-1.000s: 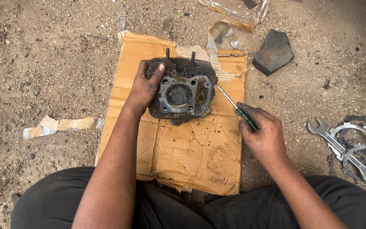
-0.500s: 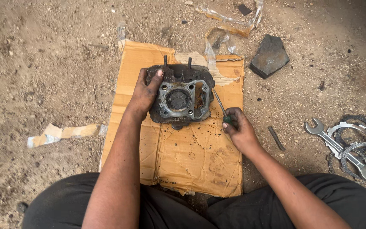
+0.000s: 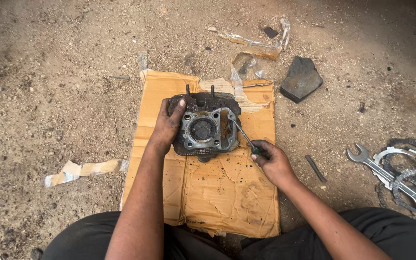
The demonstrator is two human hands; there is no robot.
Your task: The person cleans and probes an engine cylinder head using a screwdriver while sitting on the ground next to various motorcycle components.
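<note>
Head view: a dark, grimy engine cylinder head [image 3: 205, 129] lies on a flattened sheet of brown cardboard [image 3: 217, 197] spread over sandy ground, with the left hand [image 3: 168, 126] clasped over its left edge, fingers on top. The right hand [image 3: 271, 161] is closed around the green handle of a screwdriver [image 3: 244, 137], whose shaft slants up and left so that its tip meets the right side of the cylinder head. Well apart to the right lie a spanner [image 3: 386, 174] and ring-shaped plates [image 3: 412, 178], with a dark flat stone [image 3: 301, 79] beyond the cardboard's far right corner.
</note>
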